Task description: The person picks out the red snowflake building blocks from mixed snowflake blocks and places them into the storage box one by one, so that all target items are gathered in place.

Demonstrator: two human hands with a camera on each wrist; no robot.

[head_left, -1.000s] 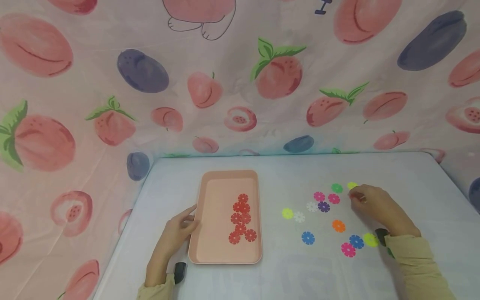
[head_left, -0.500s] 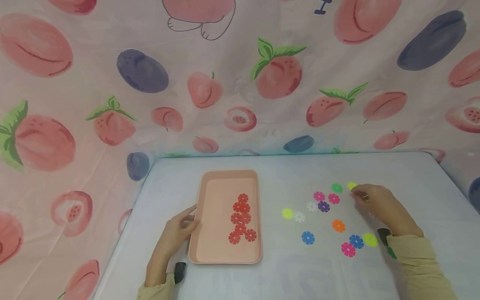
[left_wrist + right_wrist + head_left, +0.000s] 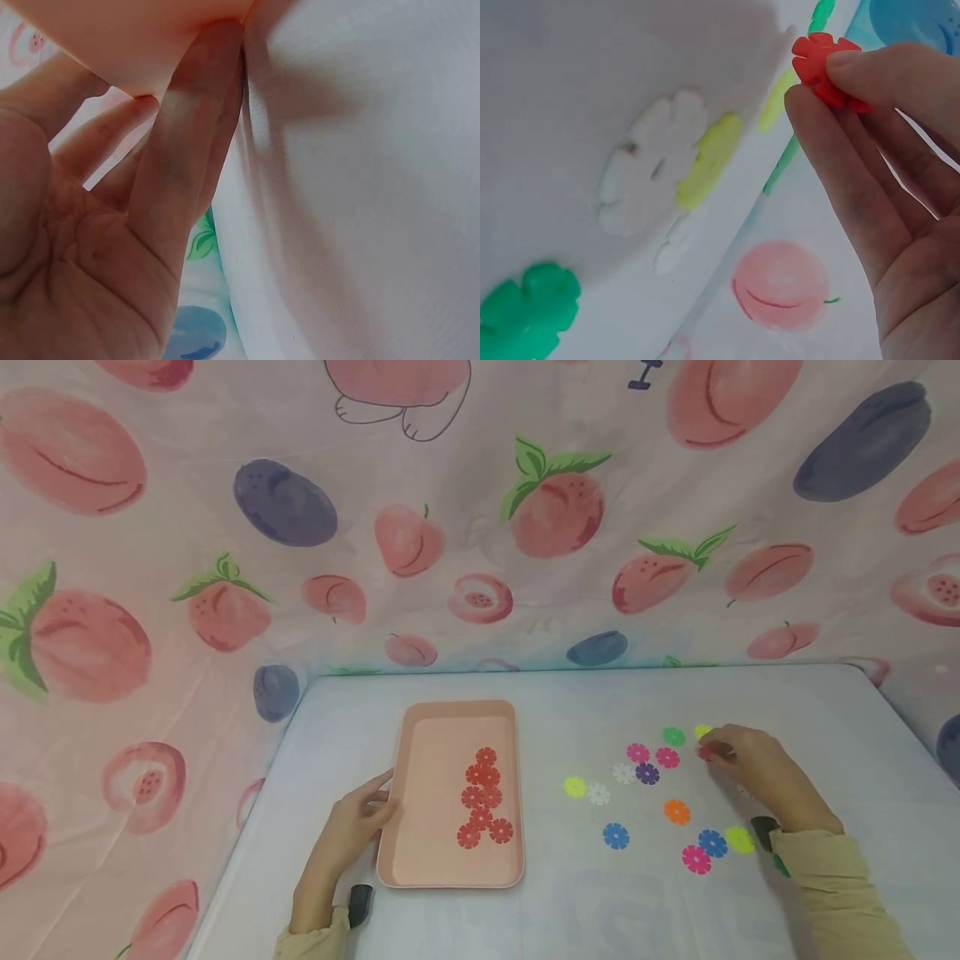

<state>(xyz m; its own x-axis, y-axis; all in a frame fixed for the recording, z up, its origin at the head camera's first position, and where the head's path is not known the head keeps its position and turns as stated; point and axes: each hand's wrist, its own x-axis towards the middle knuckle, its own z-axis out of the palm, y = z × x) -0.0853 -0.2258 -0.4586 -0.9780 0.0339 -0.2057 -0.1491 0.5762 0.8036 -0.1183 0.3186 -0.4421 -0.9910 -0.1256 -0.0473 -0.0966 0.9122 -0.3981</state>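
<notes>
A red snowflake-shaped plastic disc (image 3: 823,64) is pinched between the thumb and fingers of my right hand (image 3: 757,772). That hand is at the right of the table, beside a yellow disc (image 3: 702,732) it partly covers. My left hand (image 3: 348,831) holds the left rim of a peach-coloured tray (image 3: 427,860); in the left wrist view its fingers (image 3: 184,135) touch the tray's outer side. Several red discs (image 3: 481,796) lie in the tray's right half, some overlapping.
Loose discs lie right of the tray, including blue (image 3: 616,836), orange (image 3: 677,812), purple (image 3: 647,773) and white (image 3: 598,794) ones. A green disc (image 3: 532,311) lies near the right wrist. Fruit-printed cloth (image 3: 480,552) rises behind the table.
The right hand shifts only slightly, and the red disc in its fingers shows more clearly now. The left hand and tray stay in place.
</notes>
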